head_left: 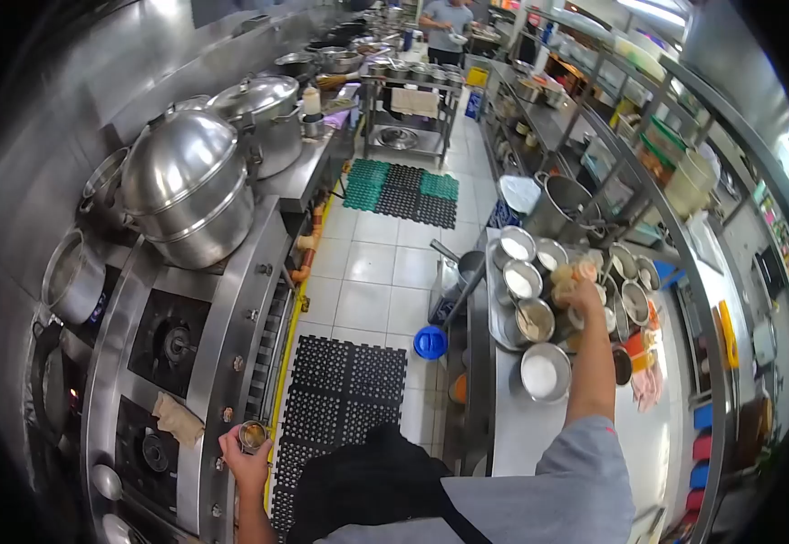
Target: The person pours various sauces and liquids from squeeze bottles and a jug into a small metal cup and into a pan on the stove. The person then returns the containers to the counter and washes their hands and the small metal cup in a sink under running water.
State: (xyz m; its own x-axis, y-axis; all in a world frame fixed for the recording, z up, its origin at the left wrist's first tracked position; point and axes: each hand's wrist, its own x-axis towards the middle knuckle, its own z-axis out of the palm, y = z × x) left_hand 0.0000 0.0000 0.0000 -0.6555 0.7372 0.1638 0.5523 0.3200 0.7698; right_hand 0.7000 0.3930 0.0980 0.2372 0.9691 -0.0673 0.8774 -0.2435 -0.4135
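My left hand (245, 461) is closed around a small metal cup (252, 436) with something yellowish-brown in it, held beside the stove's front edge. Stretched out over the steel counter, my right hand (583, 297) is among seasoning containers, its fingers curled at some pale, orange-topped containers (585, 270). What its fingers grip is too blurred to make out. Left of it stand metal bowls of white powder (523, 279) and a bowl with a spoon (535, 320). Closer to me is a larger bowl of white grains (546, 373).
On the left, the stove (177, 340) carries a large domed steamer (186, 186) and a folded cloth (177, 419). Black mats (344, 385) cover part of the tiled aisle. A blue lid (430, 342) juts out beside the counter. Another person (446, 27) stands at the far end.
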